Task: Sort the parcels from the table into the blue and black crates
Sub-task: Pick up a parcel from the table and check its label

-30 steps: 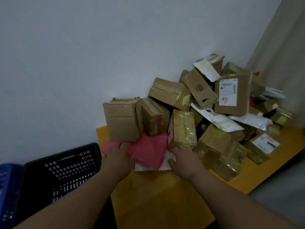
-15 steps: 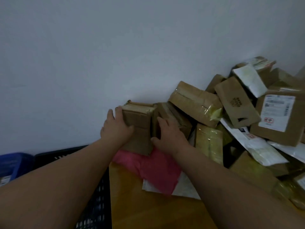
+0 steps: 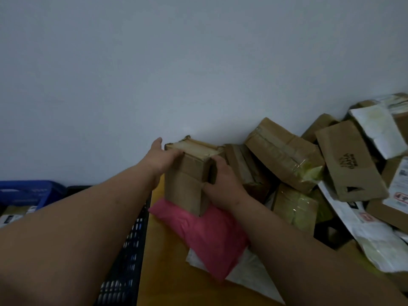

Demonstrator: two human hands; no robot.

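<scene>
Item: brown cardboard box [image 3: 187,184], upright, at the left end of the parcel pile, its lower edge resting on a pink mailer [image 3: 205,228] near the table's [image 3: 163,274] left edge. Held both sides: left hand [image 3: 159,161] w/ fingers over the top-left edge & side, thumb sticking up; right hand [image 3: 223,184] curled round the right edge, fingers tucked into the gap next to the neighbouring box [image 3: 245,166]. Risks, judged: (1) the box touches or nearly touches that neighbour, which props a tilted taped box [image 3: 284,153]; pulling it out could let the pile slump leftward. (2) The pink mailer under it may drag along & slide off the table edge toward the crates. (3) Top flaps look lifted & worn, so a squeeze near the top could buckle them or let the grip slip; contents and weight unknown. (4) Wrong crate possible: no label legible from here. Appearance: plain kraft card, scuffed, pale top w/ ragged raised flap edges, a tape band or seam across the near face, corners softened. Outward: white poly bag [image 3: 249,274] beneath the pink mailer; yellow-taped parcel [image 3: 293,206] just right of the wrist; black crate [image 3: 125,250] left of & below the table edge; blue crate [image 3: 28,192] beyond it, far left, some items visible near it, dim. Light poor, details approx.
</scene>
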